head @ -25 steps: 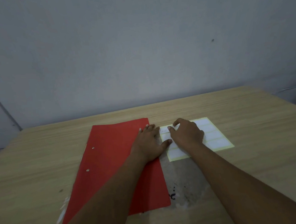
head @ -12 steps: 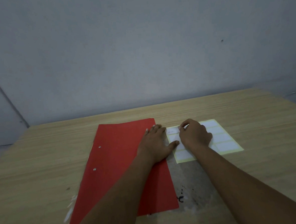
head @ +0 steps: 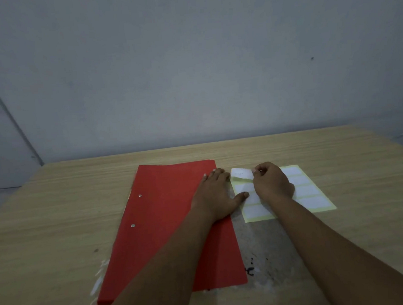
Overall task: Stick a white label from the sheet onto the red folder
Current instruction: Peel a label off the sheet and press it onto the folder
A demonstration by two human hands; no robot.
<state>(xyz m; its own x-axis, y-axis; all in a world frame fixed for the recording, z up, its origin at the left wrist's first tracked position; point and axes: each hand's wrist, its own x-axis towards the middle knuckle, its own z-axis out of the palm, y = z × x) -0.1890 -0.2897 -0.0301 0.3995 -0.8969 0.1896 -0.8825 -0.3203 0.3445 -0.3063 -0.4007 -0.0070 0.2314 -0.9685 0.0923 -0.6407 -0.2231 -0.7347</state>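
A red folder [head: 166, 215] lies flat on the wooden table, with two metal rivets near its left edge. Right of it lies a pale yellow label sheet [head: 309, 193] with several white labels. My left hand [head: 218, 193] rests flat, palm down, across the folder's right edge, its thumb pressing on the sheet's left side. My right hand [head: 272, 182] pinches the right end of a white label [head: 241, 174] at the sheet's top left corner. That label is lifted and curls up off the sheet.
The wooden table [head: 57, 208] ends at a grey wall behind. A worn grey patch with black ink marks [head: 261, 254] lies between my forearms. Scraped white marks show near the folder's lower left corner.
My right hand has peeled the top left label up from the sheet; earlier it lay flat under my fingertips. My left hand stays on the folder and sheet edge.
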